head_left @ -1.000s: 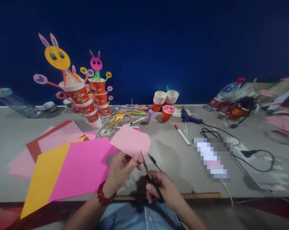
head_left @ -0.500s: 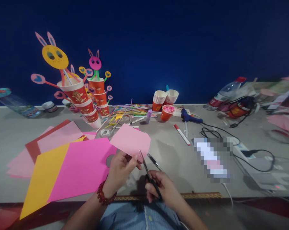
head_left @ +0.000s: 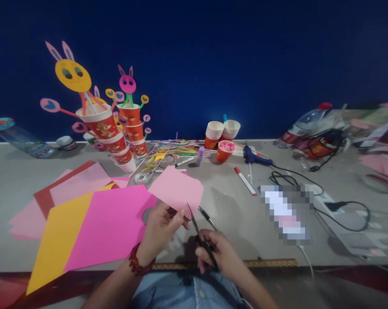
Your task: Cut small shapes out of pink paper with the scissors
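Pinched at its lower edge by my left hand (head_left: 164, 227), a light pink sheet of paper (head_left: 177, 189) is held just above the table. My right hand (head_left: 216, 253) is closed round the handles of black scissors (head_left: 198, 236). The scissor blades reach up to the lower right edge of the pink paper, close to my left fingertips. A pen (head_left: 208, 218) lies on the table just beyond my right hand. Left of my left hand are a magenta sheet (head_left: 113, 227) and a yellow sheet (head_left: 62, 231).
Decorated cup towers with rabbit faces (head_left: 73, 75) stand at the back left. Behind the paper are loose coloured sticks (head_left: 181, 148), a glue stick (head_left: 200, 156) and stacked paper cups (head_left: 213, 135). To the right lie a marker (head_left: 244, 181), a blue glue gun (head_left: 256, 159) and a blurred-out device (head_left: 286, 214).
The pink paper has shifted very slightly to the right at its upper right edge. Both hands and the scissors stay in nearly the same place.
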Action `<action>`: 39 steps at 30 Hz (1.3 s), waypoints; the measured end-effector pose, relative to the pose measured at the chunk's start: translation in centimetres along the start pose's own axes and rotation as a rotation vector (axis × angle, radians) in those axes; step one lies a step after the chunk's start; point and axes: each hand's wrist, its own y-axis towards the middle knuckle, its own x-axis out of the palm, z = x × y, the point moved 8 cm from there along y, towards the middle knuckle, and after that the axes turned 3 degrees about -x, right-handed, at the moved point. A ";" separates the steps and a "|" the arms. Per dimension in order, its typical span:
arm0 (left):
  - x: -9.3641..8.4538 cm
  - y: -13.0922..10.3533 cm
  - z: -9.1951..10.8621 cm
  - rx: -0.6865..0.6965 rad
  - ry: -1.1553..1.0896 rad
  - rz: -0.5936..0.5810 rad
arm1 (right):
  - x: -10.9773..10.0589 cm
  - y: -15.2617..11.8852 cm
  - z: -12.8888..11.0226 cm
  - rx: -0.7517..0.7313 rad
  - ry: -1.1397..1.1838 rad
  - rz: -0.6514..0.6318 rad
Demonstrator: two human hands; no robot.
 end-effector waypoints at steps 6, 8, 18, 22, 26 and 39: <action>0.0 0.0 0.1 -0.008 -0.029 -0.006 | -0.1 -0.1 0.1 0.024 -0.021 -0.003; 0.0 0.0 0.1 -0.014 -0.027 -0.008 | -0.1 -0.1 0.1 0.022 -0.024 -0.006; 0.1 -0.1 -0.2 -0.007 -0.061 -0.031 | -0.1 -0.2 0.0 0.005 -0.053 -0.021; 0.0 -0.1 -0.2 -0.011 -0.037 -0.032 | -0.2 -0.2 0.1 0.015 -0.059 -0.016; 0.0 -0.2 -0.2 -0.031 -0.010 -0.048 | -0.3 -0.2 0.3 0.017 -0.068 -0.021; -0.1 -0.1 -0.3 -0.048 0.014 -0.101 | -0.8 -0.3 0.3 0.050 -0.114 -0.052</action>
